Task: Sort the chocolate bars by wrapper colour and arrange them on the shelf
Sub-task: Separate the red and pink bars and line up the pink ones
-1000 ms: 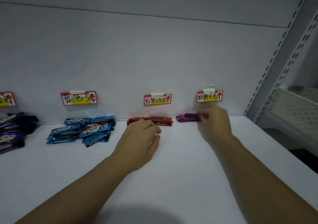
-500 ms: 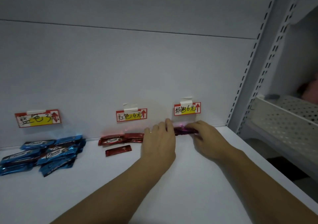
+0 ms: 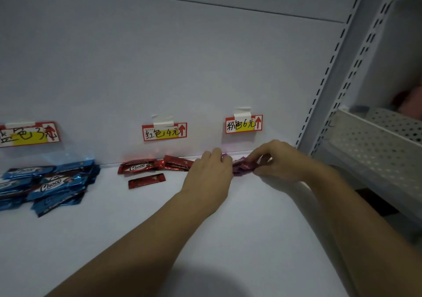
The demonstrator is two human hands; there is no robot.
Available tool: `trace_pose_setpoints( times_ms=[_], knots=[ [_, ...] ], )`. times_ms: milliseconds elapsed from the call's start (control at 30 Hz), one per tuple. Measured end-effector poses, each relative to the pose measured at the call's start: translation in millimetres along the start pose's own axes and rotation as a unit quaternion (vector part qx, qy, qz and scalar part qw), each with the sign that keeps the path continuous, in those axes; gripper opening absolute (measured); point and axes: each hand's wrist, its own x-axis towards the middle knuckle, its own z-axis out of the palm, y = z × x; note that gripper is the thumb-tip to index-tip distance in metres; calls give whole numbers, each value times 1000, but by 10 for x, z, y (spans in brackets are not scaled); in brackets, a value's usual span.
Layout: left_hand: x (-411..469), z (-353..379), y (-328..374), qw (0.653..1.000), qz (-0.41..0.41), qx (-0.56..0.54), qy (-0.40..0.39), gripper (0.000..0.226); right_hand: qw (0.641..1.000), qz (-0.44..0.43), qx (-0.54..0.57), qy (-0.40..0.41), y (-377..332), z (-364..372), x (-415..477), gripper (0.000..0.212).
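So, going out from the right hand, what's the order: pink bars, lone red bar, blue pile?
1. Pink bars, held in the right hand itself.
2. Lone red bar, off to the left.
3. Blue pile, far left.

A: Log wrapper colours. What do you see leftmost?
B: Your blue bars (image 3: pixel 52 182): glossy blue, dark brown panel, white "Choco" script.
A: Next group?
B: Your red bars (image 3: pixel 155 165): deep red, same white script. Your magenta bars (image 3: pixel 243 167): purple-pink foil.
A: Labels?
B: Labels (image 3: pixel 164 131): red border, yellow stripe, black handwriting, red arrow. Shelf (image 3: pixel 251 239): plain white. Side rack (image 3: pixel 376 136): pale grey, dotted holes.
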Motion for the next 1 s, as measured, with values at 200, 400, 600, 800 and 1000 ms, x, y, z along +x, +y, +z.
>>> trace_pose_setpoints(
  times_ms=[200,400,600,800,1000],
  knots=[
    [-61,-54,-15,998,18,-60,-13,34,998,3,57,-26,23,-54,-142,45],
    [-9,-202,-7,990,31,-130,-51,36,999,-5,19,-30,-26,9,-123,42],
    [-22,-193,34,994,59,-76,-61,58,999,1,32,-31,-50,-43,-137,45],
    [-3,-172,33,992,88,-74,-48,52,999,-17,46,-16,-140,-58,-171,54],
    [-1,-123,55,992,87,-76,-56,43,996,-33,81,16,-203,-45,-183,48]
  ],
)
